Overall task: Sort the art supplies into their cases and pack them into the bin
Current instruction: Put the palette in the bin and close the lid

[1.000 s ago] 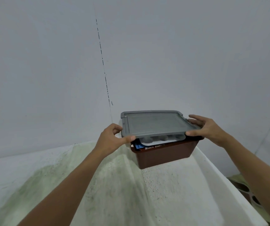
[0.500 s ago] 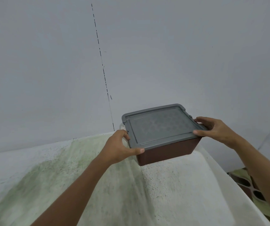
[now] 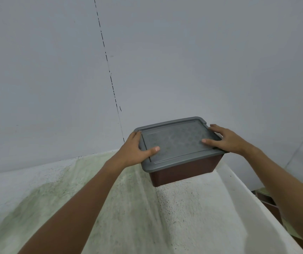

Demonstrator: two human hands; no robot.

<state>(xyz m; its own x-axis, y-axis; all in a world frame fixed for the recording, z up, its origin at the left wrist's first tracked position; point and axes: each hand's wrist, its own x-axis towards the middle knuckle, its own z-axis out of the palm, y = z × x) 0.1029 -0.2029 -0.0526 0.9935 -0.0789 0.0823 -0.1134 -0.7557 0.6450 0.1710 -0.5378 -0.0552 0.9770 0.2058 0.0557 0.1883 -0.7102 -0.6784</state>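
Worktop, white with a green tinge, ran from 7 o'clock to 4 o'clock. Left hand gripped the left edge of the grey lid, fingers curled over the rim, thumb flat on top. Lid sat closed on the brown bin, which stood on the worktop at 2 o'clock. Right hand lay on the lid's right edge, fingers spread and nearly straight, pressing down.
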